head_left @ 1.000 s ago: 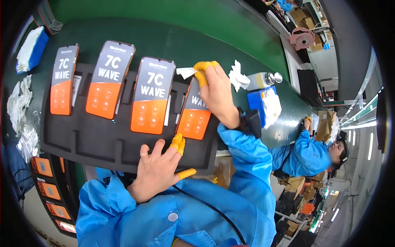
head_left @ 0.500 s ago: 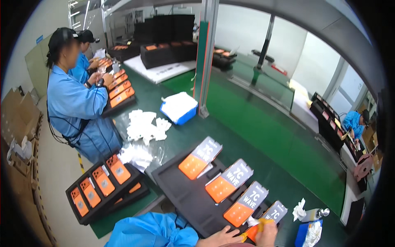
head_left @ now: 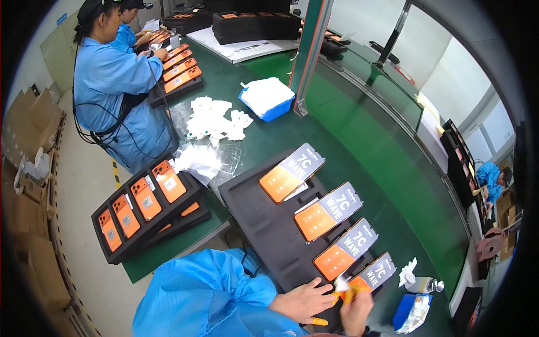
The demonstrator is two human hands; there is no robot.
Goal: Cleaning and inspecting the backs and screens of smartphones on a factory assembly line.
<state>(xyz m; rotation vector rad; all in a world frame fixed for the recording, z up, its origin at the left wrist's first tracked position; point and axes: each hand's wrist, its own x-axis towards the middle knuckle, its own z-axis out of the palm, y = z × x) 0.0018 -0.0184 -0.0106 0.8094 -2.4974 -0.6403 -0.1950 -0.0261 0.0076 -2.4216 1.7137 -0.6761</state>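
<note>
Four-slot black foam tray [head_left: 252, 219] lies in front of me, with orange-and-grey printed phones or phone-shaped cards [head_left: 292, 172] standing in a slanting row along its far right side. At the tray's near end, my left hand [head_left: 307, 300] lies flat with fingers spread, a yellow finger cot on its thumb. It rests on something dark that I cannot make out. Close beside it, my right hand [head_left: 356, 310], also in yellow finger cots, pinches a small white wipe [head_left: 341, 283] next to the nearest printed piece [head_left: 375, 274].
Stacked black trays of orange phones [head_left: 147, 197] stand at the left. Beyond are crumpled white wipes [head_left: 216, 119] and a blue bin [head_left: 276, 110]. A dispenser bottle [head_left: 422, 285] and small blue box [head_left: 403, 312] sit at right. A co-worker in blue [head_left: 112, 73] works at far left.
The view has tilted down, so the background sits higher. My right hand has drawn back from the nearest printed piece, and my left hand shows more fully with its fingers spread.
</note>
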